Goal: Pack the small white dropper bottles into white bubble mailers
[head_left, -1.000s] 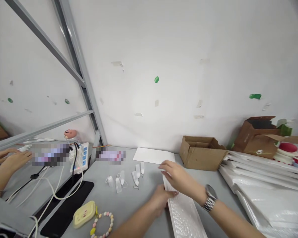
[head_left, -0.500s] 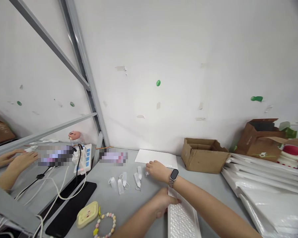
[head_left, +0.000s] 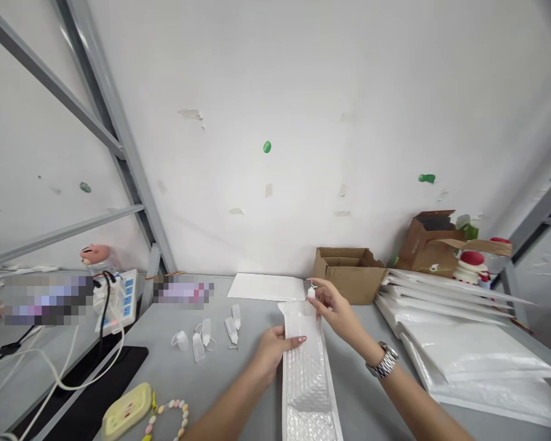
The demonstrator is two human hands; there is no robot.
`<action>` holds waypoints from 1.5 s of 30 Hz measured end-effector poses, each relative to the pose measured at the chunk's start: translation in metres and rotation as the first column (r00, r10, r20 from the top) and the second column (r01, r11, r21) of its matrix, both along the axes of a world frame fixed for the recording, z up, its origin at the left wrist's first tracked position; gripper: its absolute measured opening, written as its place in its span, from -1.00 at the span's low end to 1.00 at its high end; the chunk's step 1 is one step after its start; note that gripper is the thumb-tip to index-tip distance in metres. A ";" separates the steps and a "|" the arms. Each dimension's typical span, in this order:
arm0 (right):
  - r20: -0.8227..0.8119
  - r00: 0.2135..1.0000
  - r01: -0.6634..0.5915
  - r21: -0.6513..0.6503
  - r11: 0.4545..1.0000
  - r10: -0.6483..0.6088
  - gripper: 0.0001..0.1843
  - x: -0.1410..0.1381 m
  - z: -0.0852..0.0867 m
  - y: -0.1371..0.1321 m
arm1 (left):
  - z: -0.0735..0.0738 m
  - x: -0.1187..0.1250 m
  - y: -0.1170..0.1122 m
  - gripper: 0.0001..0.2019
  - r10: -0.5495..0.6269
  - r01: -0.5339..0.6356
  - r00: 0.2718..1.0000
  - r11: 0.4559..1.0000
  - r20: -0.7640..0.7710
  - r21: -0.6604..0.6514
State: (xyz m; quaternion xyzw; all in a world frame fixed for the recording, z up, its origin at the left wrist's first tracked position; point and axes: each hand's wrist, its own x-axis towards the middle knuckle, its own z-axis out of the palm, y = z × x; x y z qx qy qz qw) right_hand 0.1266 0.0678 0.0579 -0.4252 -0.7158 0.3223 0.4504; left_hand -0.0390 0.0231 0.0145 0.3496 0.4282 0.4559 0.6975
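My left hand (head_left: pixel 273 350) grips the left edge of a white bubble mailer (head_left: pixel 307 373) that lies lengthwise on the grey table. My right hand (head_left: pixel 335 309), with a metal watch on the wrist, pinches a small white bottle (head_left: pixel 311 292) just above the mailer's far, open end. Several more small white bottles (head_left: pixel 209 334) lie on the table to the left of my left hand.
A flat white sheet (head_left: pixel 266 286) lies by the wall, an open cardboard box (head_left: pixel 348 273) to its right. A stack of white mailers (head_left: pixel 463 346) fills the right side. At left are a power strip (head_left: pixel 117 297), cables, a yellow case (head_left: pixel 126 411) and a bead bracelet (head_left: pixel 168 419).
My right hand reached to the small bottles, picked one up and brought it back over the mailer's far end. The left hand kept hold of the mailer. The view shifted right.
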 end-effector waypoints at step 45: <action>0.451 0.865 -0.134 -0.212 0.968 0.219 -0.62 0.017 -0.003 -0.010 | -0.015 0.004 0.010 -0.45 0.075 -0.069 0.996 0.990 -0.044 0.122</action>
